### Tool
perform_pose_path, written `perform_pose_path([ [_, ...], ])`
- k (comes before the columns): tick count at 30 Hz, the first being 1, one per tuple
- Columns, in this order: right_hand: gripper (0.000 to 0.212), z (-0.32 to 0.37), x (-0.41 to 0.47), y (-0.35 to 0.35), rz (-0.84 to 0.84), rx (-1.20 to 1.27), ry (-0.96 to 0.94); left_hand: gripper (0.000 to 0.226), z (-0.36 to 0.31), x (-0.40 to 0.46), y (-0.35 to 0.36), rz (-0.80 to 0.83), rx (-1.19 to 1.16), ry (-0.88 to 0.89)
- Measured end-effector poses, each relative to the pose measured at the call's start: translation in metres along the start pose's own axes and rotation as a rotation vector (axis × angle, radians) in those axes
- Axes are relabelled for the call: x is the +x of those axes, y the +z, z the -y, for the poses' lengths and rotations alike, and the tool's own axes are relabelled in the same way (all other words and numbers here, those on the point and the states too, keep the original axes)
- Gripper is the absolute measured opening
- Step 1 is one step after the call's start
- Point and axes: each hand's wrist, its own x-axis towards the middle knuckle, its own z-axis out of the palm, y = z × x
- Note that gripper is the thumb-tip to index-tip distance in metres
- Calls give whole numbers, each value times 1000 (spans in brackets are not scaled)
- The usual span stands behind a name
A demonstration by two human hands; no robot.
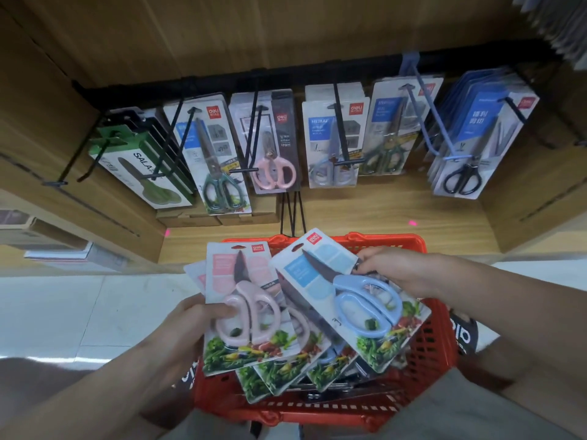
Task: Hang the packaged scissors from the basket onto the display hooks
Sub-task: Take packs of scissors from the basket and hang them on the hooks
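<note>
Left hand: our left hand [197,319] grips the pink scissors pack [241,300] at its lower left edge, thumb curled over the front by the pink handles, with more packs fanned out behind it.
Right hand: our right hand [394,268] pinches the upper right edge of the blue scissors pack [346,300], fingers curled behind the card; the pack tilts with its hang hole toward the upper left.
Hands: we see the 2 hands apart, each clamped on its own pack above the basket.
Basket: the red basket [438,344] sits below our hands, with several more veg-printed packs [286,373] lying slanted inside it.
Display: a black rail [286,76] carries the display hooks [341,122], and all 6 visible groups of hanging packs sit on them, among them a green box pack [143,166], a pink-handled pair [274,173] and a black-handled pair [463,179].
Shelf: the wooden shelf [381,214] runs behind the basket, under the hanging packs.
</note>
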Motion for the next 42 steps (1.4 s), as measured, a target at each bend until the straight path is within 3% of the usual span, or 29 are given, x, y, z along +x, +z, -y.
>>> perform_pose_path([
  [7,10,-4,-9,-10,-230,40,-31,43,-10,-16,-5,199,-35,102],
  [13,18,-10,-20,16,-59,321,-63,41,-24,-9,35,356,-63,137],
  [16,30,-16,-24,29,-58,462,-144,52,-32,4,55,358,-17,173],
  [22,29,-5,-30,32,-187,607,-200,38,-56,31,72,326,52,238],
  [25,29,0,-33,39,-179,685,-187,49,-62,38,76,343,28,239],
  [30,34,11,-39,45,-183,725,-156,54,-74,44,68,460,14,235],
  [36,64,48,-48,27,-70,654,-212,47,-89,53,67,462,111,298],
  [39,47,50,-48,24,-16,514,-232,45,-83,55,75,424,99,370],
  [42,32,38,-44,21,-75,459,-268,44,-75,63,91,405,104,438],
])
